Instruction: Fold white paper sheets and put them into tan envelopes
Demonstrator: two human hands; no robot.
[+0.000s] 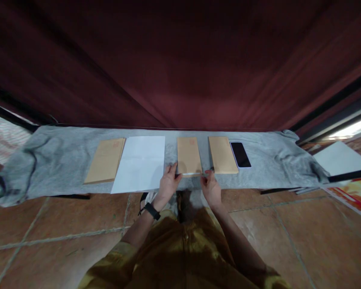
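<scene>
A brown paper envelope [189,155] lies in front of me on the grey cloth [69,160], a small reddish mark near its far end. Along its near end runs a thin white strip; whether this is paper inside or the envelope's edge I cannot tell. My left hand [168,182] holds the near left corner, thumb at the near edge and fingers along the side. At the near right corner, my right hand [211,188] pinches the edge with curled fingers. Left of the envelope lies a white sheet [141,162] with a faint crosswise crease.
Another brown envelope or small stack [223,155] lies to the right, beside a dark-screened phone [241,155]. A stack of brown envelopes [105,160] is at the far left, touching the white sheet. A dark red curtain [180,72] hangs behind the cloth-covered surface.
</scene>
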